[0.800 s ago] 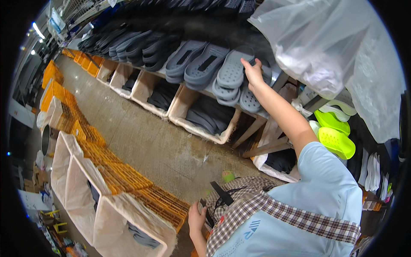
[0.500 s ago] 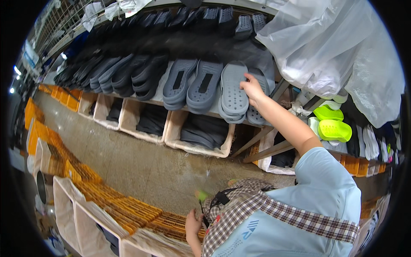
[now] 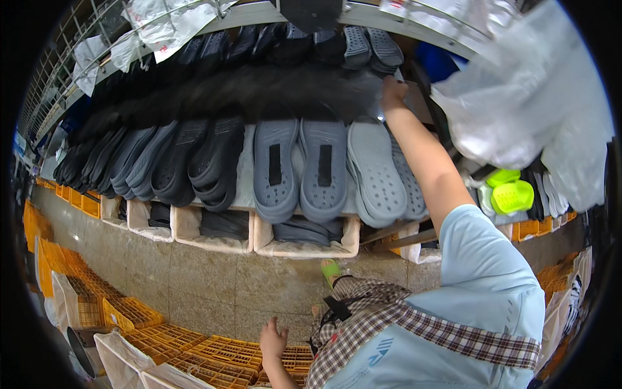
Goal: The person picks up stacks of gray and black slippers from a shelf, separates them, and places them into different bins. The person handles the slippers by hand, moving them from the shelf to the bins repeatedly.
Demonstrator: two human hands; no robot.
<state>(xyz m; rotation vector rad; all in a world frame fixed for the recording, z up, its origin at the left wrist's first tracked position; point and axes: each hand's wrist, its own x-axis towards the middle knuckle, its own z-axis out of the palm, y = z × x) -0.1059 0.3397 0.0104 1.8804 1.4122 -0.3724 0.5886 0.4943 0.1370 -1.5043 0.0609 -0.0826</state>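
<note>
My right hand (image 3: 393, 95) reaches over the bench to its far right part, beside a dark blurred band (image 3: 304, 91) and just nearer than the back row's grey shoe soles (image 3: 383, 48). Its fingers look curled closed; what they hold, if anything, is hidden. Below my right forearm lies a stacked light grey sole (image 3: 377, 175), with a darker grey sole (image 3: 407, 176) partly behind it. To their left sit two grey-blue soles (image 3: 275, 172) with black strips inside. My left hand (image 3: 273, 338) hangs low over the floor side, empty, its fingers loosely apart.
Dark soles (image 3: 170, 162) line the bench's left. Cloth-lined bins (image 3: 306, 249) holding dark pieces stand under it. Yellow crates (image 3: 220, 355) are stacked behind me. Clear plastic bags (image 3: 505, 97) hang at the right, above lime-green soles (image 3: 512, 196).
My right hand has left the light grey sole and moved farther back over the bench. My left hand has shifted slightly left. The whole view has turned a little.
</note>
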